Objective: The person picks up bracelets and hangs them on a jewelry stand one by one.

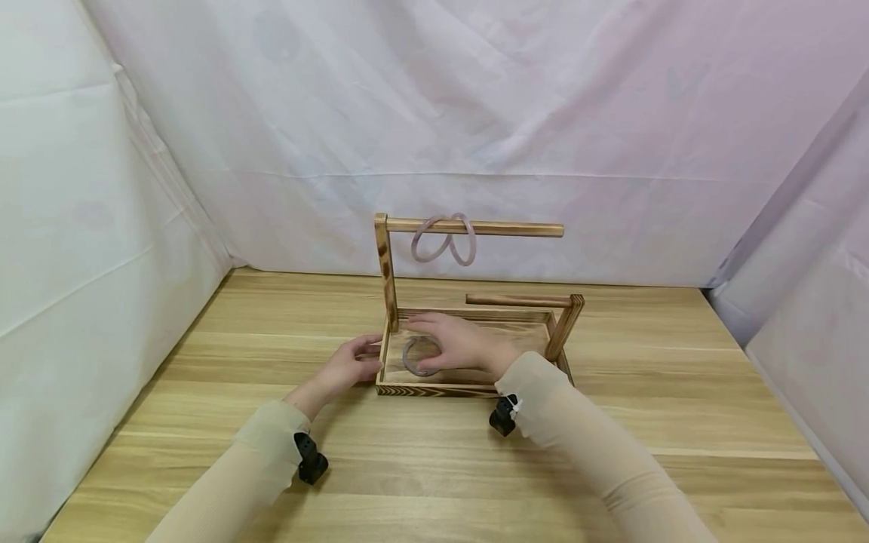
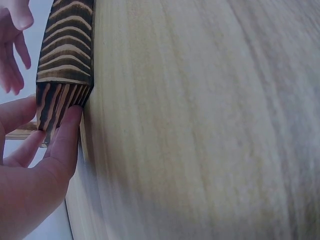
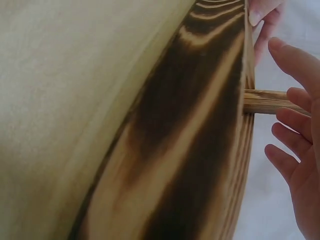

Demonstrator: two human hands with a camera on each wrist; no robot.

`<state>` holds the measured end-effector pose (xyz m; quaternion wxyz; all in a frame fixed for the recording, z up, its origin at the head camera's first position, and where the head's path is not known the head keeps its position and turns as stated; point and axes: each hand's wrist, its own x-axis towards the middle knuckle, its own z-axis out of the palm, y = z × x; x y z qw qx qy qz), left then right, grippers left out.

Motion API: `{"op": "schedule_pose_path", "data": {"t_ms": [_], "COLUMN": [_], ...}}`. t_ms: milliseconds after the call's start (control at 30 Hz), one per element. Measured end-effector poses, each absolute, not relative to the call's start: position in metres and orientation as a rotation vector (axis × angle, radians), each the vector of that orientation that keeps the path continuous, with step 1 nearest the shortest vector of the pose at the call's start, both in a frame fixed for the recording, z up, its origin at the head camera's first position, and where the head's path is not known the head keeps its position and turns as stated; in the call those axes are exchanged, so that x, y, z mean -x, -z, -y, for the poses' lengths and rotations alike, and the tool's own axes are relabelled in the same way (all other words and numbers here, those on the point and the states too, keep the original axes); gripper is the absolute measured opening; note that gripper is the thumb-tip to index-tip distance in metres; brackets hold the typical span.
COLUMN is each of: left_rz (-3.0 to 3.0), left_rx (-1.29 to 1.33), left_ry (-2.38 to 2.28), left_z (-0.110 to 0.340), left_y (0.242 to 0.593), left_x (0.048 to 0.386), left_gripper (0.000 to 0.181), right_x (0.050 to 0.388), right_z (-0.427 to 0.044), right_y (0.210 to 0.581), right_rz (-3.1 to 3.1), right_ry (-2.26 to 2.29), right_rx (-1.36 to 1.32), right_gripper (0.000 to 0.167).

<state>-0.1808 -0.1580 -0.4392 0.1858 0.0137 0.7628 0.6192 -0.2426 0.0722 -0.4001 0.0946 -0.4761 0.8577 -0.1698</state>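
Observation:
A wooden stand with a shallow tray (image 1: 434,391) sits on the table. My left hand (image 1: 342,371) is at its left end; in the left wrist view that hand (image 2: 40,162) holds the tray's corner (image 2: 62,95), fingertips at the rim and end wall. Over the tray, my right hand (image 1: 462,345) has its fingers spread and relaxed, near a translucent ring (image 1: 407,360) whose right part it covers. The right wrist view shows this hand (image 3: 302,120) with nothing gripped. Two pale rings (image 1: 471,241) hang from the upper bar (image 1: 519,228).
A lower bar (image 1: 516,300) extends leftward from the short right post (image 1: 565,328). The tall left post (image 1: 387,271) carries the upper bar. Pale cloth (image 1: 305,128) hangs behind the wooden table (image 1: 407,467) and on both sides.

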Motion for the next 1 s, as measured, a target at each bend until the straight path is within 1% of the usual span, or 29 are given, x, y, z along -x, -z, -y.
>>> {"op": "schedule_pose_path", "data": {"t_ms": [200, 433, 667, 900, 1000], "left_rz": [-2.136, -2.139, -2.137, -2.135, -2.133], "left_rx": [-0.054, -0.153, -0.044, -0.035, -0.040], "left_ry": [-1.754, -1.784, -1.748, -1.752, -1.753], "left_z": [0.158, 0.161, 0.157, 0.157, 0.157], "left_y": [0.439, 0.438, 0.437, 0.436, 0.437], "left_x": [0.180, 0.177, 0.179, 0.180, 0.180], "left_gripper": [0.057, 0.060, 0.057, 0.057, 0.057], "right_x": [0.243, 0.245, 0.246, 0.248, 0.249], "right_z": [-0.071, -0.068, -0.065, -0.061, -0.060], "right_y": [0.407, 0.413, 0.417, 0.425, 0.427], "right_rz": [-2.526, -2.561, -2.568, -2.565, -2.565], "right_ry": [0.493, 0.417, 0.358, 0.326, 0.319], "right_rx": [1.349, 1.317, 1.298, 1.309, 1.337], "right_gripper": [0.072, 0.072, 0.071, 0.072, 0.069]}}
